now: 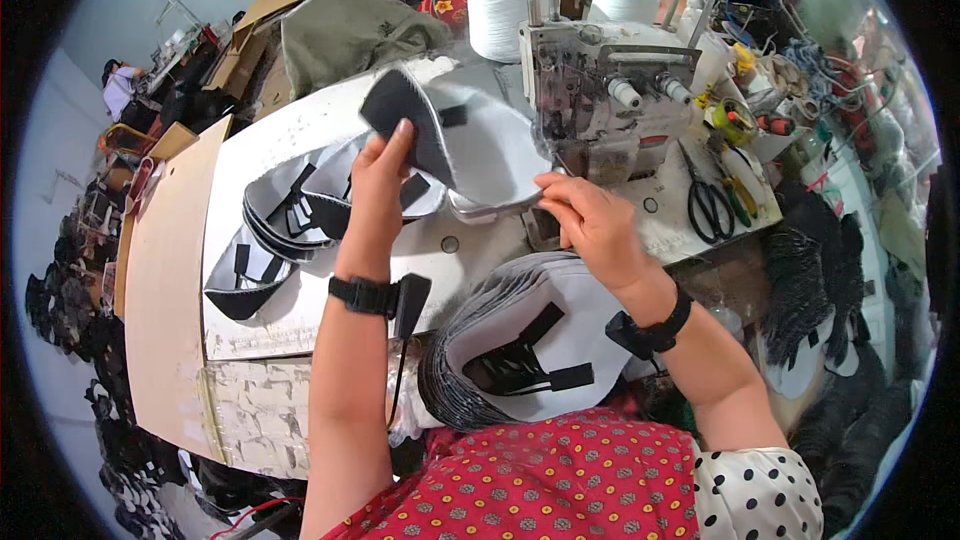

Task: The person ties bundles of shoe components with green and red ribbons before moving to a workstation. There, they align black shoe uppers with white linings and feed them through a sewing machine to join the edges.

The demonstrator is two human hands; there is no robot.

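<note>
A shoe upper (pixel 492 145), white inside and dark grey outside, stands curved on the machine table beside the sewing machine (pixel 615 90). My left hand (pixel 383 168) grips its dark raised end, thumb against the outer face. With fingers pinched together, my right hand (pixel 592 222) holds the white edge close to the machine's needle area, where the exact stitching point is hidden. Left of my left hand lie several linked shoe uppers (pixel 300 202) with black straps. On my lap rests a thick stack of white-lined uppers (pixel 580 335), the top one carrying black strips.
Two white thread cones (pixel 512 10) stand behind the machine. Black-handled scissors (pixel 708 208) and yellow-handled snips (pixel 740 195) lie on the table's right side. A greenish cloth (pixel 355 32) is heaped at the back. Dark bundles (pixel 815 260) hang at the right. Another person (pixel 120 85) sits far left.
</note>
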